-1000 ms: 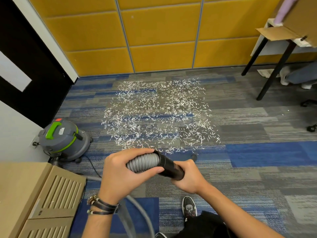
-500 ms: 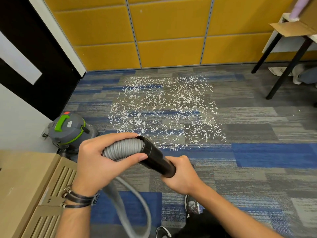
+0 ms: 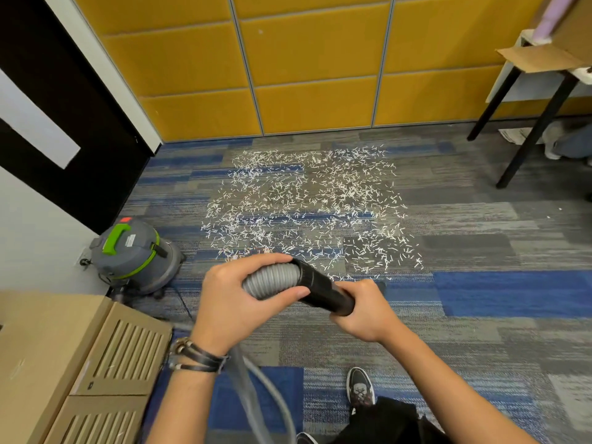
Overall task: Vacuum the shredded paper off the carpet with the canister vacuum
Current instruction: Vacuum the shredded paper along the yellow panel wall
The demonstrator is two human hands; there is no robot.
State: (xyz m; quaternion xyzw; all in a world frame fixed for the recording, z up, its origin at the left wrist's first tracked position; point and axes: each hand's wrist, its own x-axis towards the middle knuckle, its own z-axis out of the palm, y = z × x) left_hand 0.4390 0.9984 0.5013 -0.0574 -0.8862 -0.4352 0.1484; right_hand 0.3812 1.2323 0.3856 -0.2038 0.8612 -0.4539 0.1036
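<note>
Carpet: grey and blue tiles. Shredded paper lies in one wide, thin patch, reaching from near the carpet's far edge under the yellow wall back to just ahead of the hands. None of it looks cleared yet.

Canister vacuum: stands at the carpet's left edge against the white wall, well apart from the patch.

Hose: grey and ribbed, runs down past the left wrist. It joins a black tube held above the patch's near edge.

Left hand: fingers and thumb wrapped round the hose at the joint. Right hand: fingers closed round the tube's lower part. The tube's mouth is hidden.

Step, as judged: settle the grip, then lower the mouth to the near edge. Work in overlapping strips toward the wall, slowly, keeping hose slack so the canister is not dragged.

Against half a second back: hands and tube sit further right, away from the canister. Both grips, the patch and the canister look unchanged.
</note>
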